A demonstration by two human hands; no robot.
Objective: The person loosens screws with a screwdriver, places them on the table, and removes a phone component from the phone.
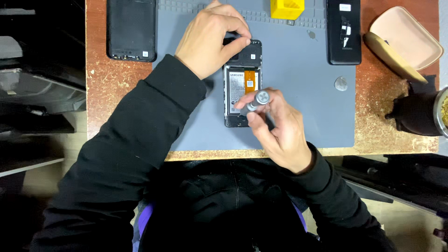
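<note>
Screwdriver (258, 100) between right fingers (254, 114): brushed metal, dull sheen. Opened phone (242, 88) under them: matt black plastic, glossy battery label. Mat (298, 93) beneath: smooth matt grey rubber. Bench (116, 84): worn, speckled reddish wood.

Grey mat (298, 93) — yellow box (287, 8)

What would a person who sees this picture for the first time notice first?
Probably the opened phone lying back-up in the middle of the grey mat, its battery showing. The left hand pinches its top end, while the right hand holds a grey screwdriver over its lower part. A yellow box stands at the mat's far edge.
</note>
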